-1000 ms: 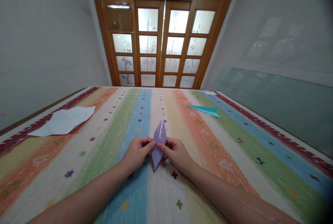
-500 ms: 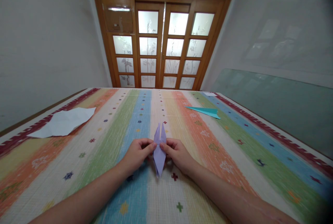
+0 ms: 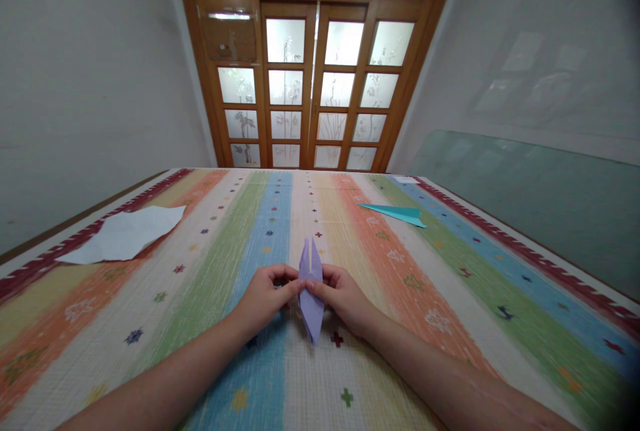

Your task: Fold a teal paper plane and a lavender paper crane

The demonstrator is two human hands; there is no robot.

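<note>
**Purple paper, pinched in the middle**

Purple paper, folded long and thin with two points at the far end, sits between both hands just above the striped mat. This folded paper shape has a sharp tip pointing back at the person. The left hand and the right hand each have their fingers shut tight on its middle, one on each side.

The step looks like making a fold at the waist of the shape. The crease is too small to see well. The next move needs even, gentle pressing so the thin paper does not tear.

A white paper sheet lies far left, and a teal paper plane far right.
</note>
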